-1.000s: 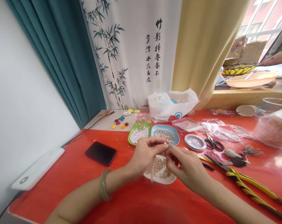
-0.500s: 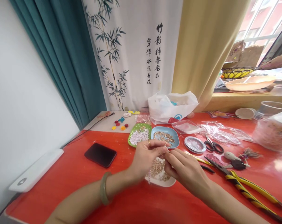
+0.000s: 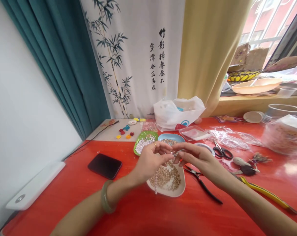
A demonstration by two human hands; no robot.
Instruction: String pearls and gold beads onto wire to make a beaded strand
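My left hand, wearing a ring and a green bangle, is closed with thumb and fingers nearly together. A strand of small pale beads hangs below it; the upper part is hidden behind the hand. Close by on the right, my right hand has its fingers stretched and apart, tips near the left fingertips. Nothing shows clearly in it. Under both hands stands a white tray of gold beads. Behind are a green tray of pearly beads and a blue tray of gold beads, both partly covered.
Black-handled pliers lie right of the white tray, with scissors and yellow-handled pliers farther right. A phone lies left on the red table. A plastic bag stands at the back, and a spool is partly hidden.
My right hand has loosened from its pinch and its fingers have spread, moving slightly away from the left fingertips. More of the white tray and the black-handled pliers shows. The view has shifted slightly.
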